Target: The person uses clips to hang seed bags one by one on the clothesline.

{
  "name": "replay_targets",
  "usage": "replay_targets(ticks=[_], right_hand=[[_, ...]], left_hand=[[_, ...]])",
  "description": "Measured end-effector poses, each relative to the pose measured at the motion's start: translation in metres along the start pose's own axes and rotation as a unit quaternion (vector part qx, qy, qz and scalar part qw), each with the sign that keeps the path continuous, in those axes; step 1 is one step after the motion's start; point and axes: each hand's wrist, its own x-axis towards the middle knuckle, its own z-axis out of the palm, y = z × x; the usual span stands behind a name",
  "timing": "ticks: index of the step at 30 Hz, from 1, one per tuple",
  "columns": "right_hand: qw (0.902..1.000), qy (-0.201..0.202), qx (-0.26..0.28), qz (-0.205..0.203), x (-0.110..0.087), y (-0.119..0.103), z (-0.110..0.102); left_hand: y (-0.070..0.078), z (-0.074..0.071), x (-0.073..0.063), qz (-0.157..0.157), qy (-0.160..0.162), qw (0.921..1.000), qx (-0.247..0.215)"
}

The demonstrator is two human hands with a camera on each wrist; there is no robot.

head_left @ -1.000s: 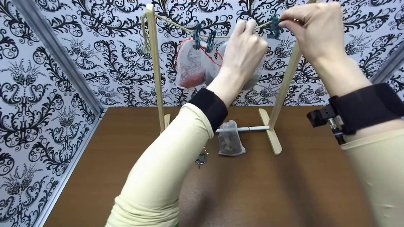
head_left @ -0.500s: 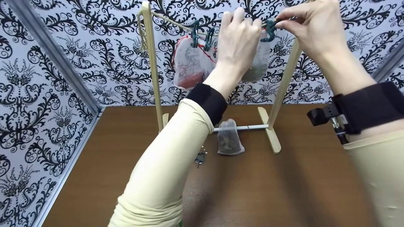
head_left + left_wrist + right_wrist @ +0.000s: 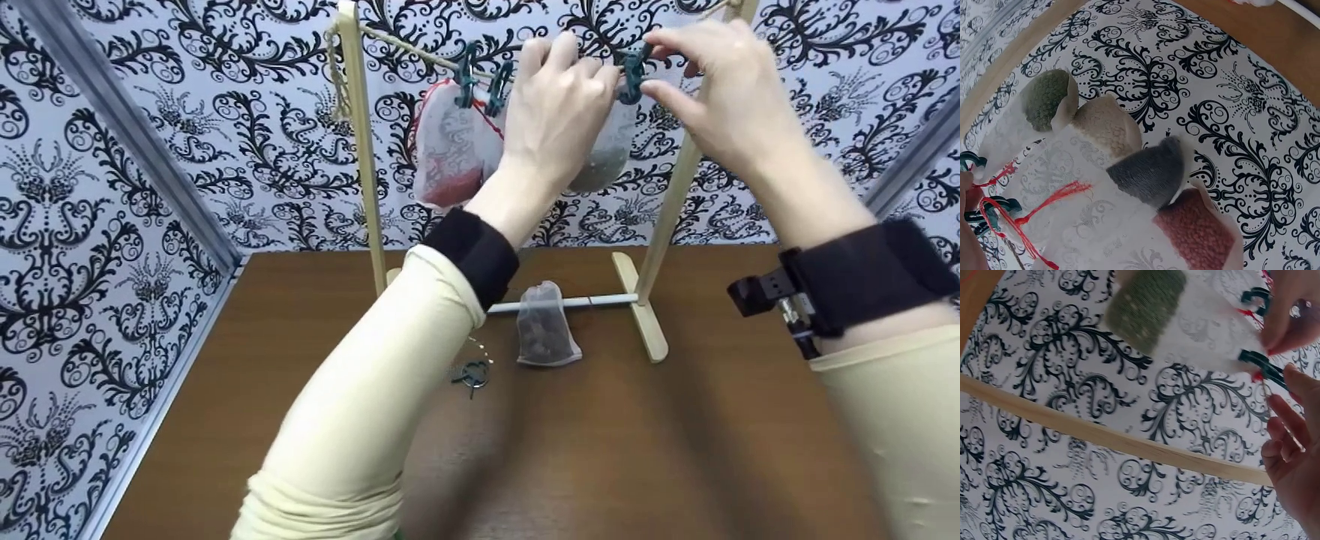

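Note:
My left hand (image 3: 559, 112) is up at the rope line (image 3: 409, 49), its fingers pinching the top of a mesh drawstring bag with green contents (image 3: 1145, 312). At that bag's top sits a dark green clip (image 3: 632, 79). The thumb and forefinger of my right hand (image 3: 731, 90) stand apart right at the clip's handles. In the left wrist view, bags with beige (image 3: 1109, 124), dark grey (image 3: 1154, 171) and red contents (image 3: 1196, 230) hang alongside, red cords at their tops. The left hand hides part of the row in the head view.
Wooden posts (image 3: 360, 150) carry the line, joined low down by a white rod (image 3: 611, 301). Another mesh bag (image 3: 547, 330) lies against the rod on the brown table (image 3: 600, 450). Left of it is a dark green clip (image 3: 472, 375) with a small ring. Patterned walls stand close behind.
The right-hand clip has shifted left along the line to the green bag's top. My right thumb and forefinger have spread apart at its handles. The left hand keeps its place.

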Motion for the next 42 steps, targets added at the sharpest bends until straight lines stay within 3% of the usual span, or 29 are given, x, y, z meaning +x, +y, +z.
replay_targets(ticks=[8, 11, 13, 15, 18, 22, 25, 28, 30, 33, 36, 39, 42], right_hand=[[0.9917, 0.116, 0.055, 0.006, -0.033, 0.008, 0.029], [0.9859, 0.15, 0.074, 0.007, -0.047, 0.008, 0.039], [0.981, 0.173, 0.087, 0.008, -0.057, 0.007, 0.047], [0.9753, 0.196, 0.101, 0.01, -0.067, 0.005, 0.056], [0.9698, 0.214, 0.117, -0.005, -0.086, 0.003, 0.072], [0.9712, 0.196, 0.134, -0.023, -0.115, 0.003, 0.098], [0.9796, 0.138, 0.143, -0.027, -0.14, 0.007, 0.124], [0.9903, 0.026, 0.135, -0.021, -0.168, 0.011, 0.152], [0.99, -0.067, 0.123, -0.015, -0.185, 0.012, 0.169], [0.978, -0.183, 0.1, -0.012, -0.207, 0.012, 0.188], [0.963, -0.254, 0.091, -0.006, -0.223, 0.008, 0.201], [0.9548, -0.285, 0.083, 0.009, -0.233, 0.002, 0.207], [0.9531, -0.292, 0.076, 0.026, -0.242, -0.009, 0.211]], left_hand=[[-0.003, -0.008, -0.035, 0.061, 0.128, 0.9899, 0.005], [-0.001, -0.013, -0.055, 0.085, 0.147, 0.9852, -0.021], [-0.001, -0.016, -0.072, 0.105, 0.138, 0.9839, -0.043], [-0.001, -0.019, -0.09, 0.124, 0.099, 0.9852, -0.065], [-0.002, -0.023, -0.118, 0.152, -0.031, 0.9846, -0.08], [-0.008, -0.019, -0.159, 0.164, -0.197, 0.9621, -0.093], [-0.012, -0.007, -0.195, 0.149, -0.243, 0.9508, -0.122], [-0.016, 0.005, -0.231, 0.114, -0.296, 0.9363, -0.151], [-0.017, 0.012, -0.252, 0.073, -0.345, 0.9204, -0.17], [-0.015, 0.02, -0.277, -0.009, -0.415, 0.8925, -0.176], [-0.01, 0.027, -0.295, -0.088, -0.463, 0.866, -0.166], [-0.007, 0.032, -0.307, -0.125, -0.482, 0.8551, -0.144], [-0.006, 0.035, -0.314, -0.139, -0.477, 0.8579, -0.132]])
